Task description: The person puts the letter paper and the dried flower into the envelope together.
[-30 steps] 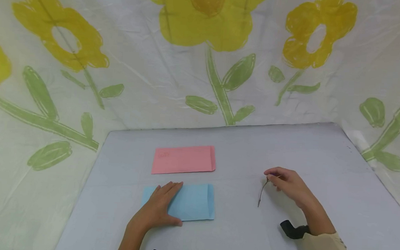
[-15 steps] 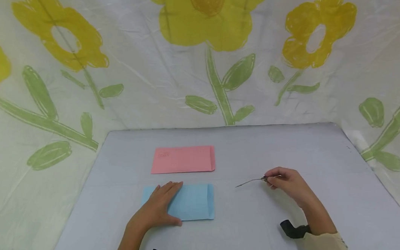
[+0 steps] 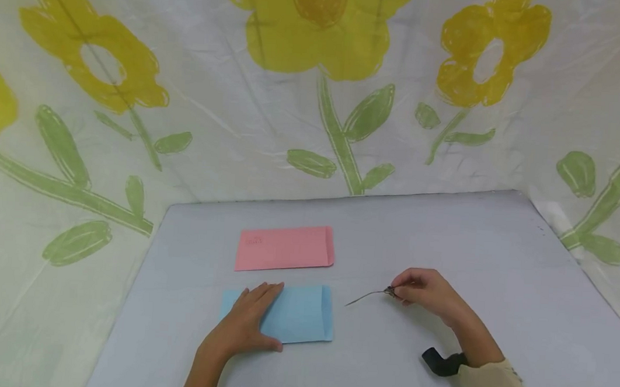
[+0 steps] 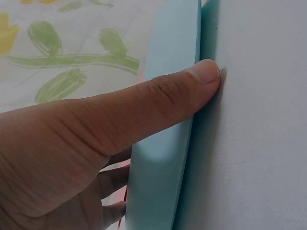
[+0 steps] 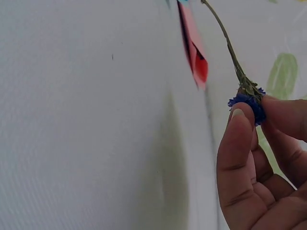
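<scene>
My left hand (image 3: 245,324) rests across the left half of a light blue envelope (image 3: 300,316) lying on the table, fingers spread over it. In the left wrist view the straight thumb (image 4: 163,93) reaches to the envelope's near edge. To the right of the envelope, my right hand (image 3: 431,293) pinches a dried blue cornflower (image 5: 250,103) by its head between thumb and fingers. Its thin bent stem (image 3: 365,297) points left and down, its tip a short way off the blue envelope's flap end. Part of the blossom is hidden behind the fingertips.
A pink envelope (image 3: 283,249) with small print at its left end lies just behind the blue one, its flap end to the right. The white table (image 3: 496,250) backs onto a sheet (image 3: 228,148) painted with yellow flowers.
My right hand has turned the flower so that its stem swung from hanging down to pointing left, then moved left and slightly nearer. The left hand and both envelopes have stayed put.
</scene>
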A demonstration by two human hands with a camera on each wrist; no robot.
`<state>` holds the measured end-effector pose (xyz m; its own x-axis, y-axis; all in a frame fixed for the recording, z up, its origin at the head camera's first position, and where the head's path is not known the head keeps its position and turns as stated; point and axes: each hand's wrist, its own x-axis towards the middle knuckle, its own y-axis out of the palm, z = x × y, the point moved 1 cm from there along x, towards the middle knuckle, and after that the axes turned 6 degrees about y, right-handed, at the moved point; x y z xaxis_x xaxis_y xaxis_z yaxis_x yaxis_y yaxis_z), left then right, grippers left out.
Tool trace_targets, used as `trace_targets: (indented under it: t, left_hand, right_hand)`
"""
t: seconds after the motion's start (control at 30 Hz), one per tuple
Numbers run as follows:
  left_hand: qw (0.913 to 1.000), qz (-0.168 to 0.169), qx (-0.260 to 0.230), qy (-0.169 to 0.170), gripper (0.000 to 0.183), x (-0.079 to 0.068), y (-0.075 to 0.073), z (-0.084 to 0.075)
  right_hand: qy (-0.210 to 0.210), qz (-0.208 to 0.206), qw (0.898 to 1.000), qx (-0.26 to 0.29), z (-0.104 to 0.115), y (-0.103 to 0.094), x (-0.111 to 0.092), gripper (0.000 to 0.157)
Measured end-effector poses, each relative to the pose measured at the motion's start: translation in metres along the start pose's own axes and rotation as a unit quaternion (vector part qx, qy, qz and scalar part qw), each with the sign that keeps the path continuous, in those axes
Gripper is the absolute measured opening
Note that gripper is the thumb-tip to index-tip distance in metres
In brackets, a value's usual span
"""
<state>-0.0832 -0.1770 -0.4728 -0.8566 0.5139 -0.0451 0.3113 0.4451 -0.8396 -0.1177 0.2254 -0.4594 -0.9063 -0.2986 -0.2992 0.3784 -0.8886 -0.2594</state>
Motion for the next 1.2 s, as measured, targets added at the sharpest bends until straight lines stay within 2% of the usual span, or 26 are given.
trace_targets:
  t: [0.2,0.6,1.2]
  left_hand:
    - [1.0000,0.001,0.003,0.004,0.113,0.001,0.000,0.001]
    - [1.0000,0.000,-0.004,0.001,0.113,0.001,0.000,0.001]
    - [1.0000,0.001,-0.003,0.001,0.113,0.002,0.001,0.000]
  right_hand:
    - [-0.013,0.024,1.000,-0.013,-0.002,0.012,0.005,0.014]
    - [-0.028,0.052,0.998,-0.001,-0.004,0.029,0.011,0.013]
    - [-0.037,0.074,0.996,-0.024,-0.002,0.054,0.026,0.006]
